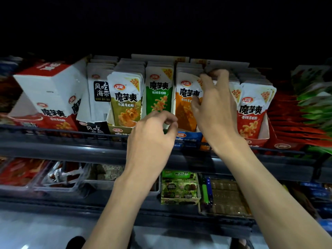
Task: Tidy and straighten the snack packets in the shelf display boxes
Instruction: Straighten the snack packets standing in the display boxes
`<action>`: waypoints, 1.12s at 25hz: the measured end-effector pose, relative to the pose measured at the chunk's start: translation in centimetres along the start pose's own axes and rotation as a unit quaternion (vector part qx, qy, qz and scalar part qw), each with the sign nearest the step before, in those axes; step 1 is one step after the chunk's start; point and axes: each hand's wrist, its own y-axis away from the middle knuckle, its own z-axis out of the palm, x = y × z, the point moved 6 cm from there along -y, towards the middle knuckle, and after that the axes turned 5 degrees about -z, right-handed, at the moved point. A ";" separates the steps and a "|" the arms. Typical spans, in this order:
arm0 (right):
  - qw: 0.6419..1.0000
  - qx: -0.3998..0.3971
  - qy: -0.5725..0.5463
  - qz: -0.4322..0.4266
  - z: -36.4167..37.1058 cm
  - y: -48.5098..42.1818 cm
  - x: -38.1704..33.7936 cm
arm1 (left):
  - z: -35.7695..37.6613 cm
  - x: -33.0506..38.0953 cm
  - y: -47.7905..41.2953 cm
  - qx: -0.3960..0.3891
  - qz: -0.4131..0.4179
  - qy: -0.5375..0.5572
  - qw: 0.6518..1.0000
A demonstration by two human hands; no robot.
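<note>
On the upper shelf (53,141) stand open display boxes of snack packets: olive packets (125,105), green packets (158,94), orange packets (185,105) and red packets (251,112). My right hand (213,105) reaches into the orange box. Its fingers curl over the tops of the orange packets and its thumb lies on the front packet. My left hand (152,137) hovers in front of the green box's lower edge with loosely curled fingers and nothing visible in them. The right hand hides part of the orange row.
A white and red carton (52,90) lies tilted at the left, beside black-and-white seaweed packets (100,90). Loose red and green packets (305,112) pile up at the right. The lower shelf holds clear bins (59,177), a green box (179,187) and brown bars (228,196).
</note>
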 end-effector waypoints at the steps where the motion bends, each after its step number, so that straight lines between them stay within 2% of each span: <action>1: 1.000 0.009 -0.013 -0.003 -0.1 0.1 0.0 | -0.1 0.0 0.0 0.001 -0.002 -0.001 1.000; 6: 0.993 0.017 -0.116 0.033 -0.1 0.4 1.1 | -0.4 0.1 0.1 0.007 -0.003 -0.001 1.000; 8: 0.978 0.043 -0.193 0.061 -0.9 0.4 1.7 | -0.4 0.2 0.2 0.016 -0.011 0.008 1.000; 12: 0.902 0.160 -0.398 0.044 -5.5 -0.4 1.9 | -0.8 0.8 0.3 0.046 -0.012 0.078 0.996; 14: 0.869 0.168 -0.464 0.023 -7.1 -0.6 1.7 | -0.6 1.4 0.5 0.039 -0.003 0.120 0.992; 17: 0.857 0.129 -0.498 0.024 -7.1 -0.7 1.6 | -0.1 2.1 0.8 -0.001 -0.006 0.213 0.977; 22: 0.830 0.097 -0.544 0.076 -6.8 -0.5 2.7 | 0.5 3.3 1.1 -0.078 0.001 0.334 0.939; 28: 0.822 0.082 -0.557 0.089 -7.1 -0.2 2.9 | 0.9 3.6 1.1 -0.102 0.014 0.380 0.919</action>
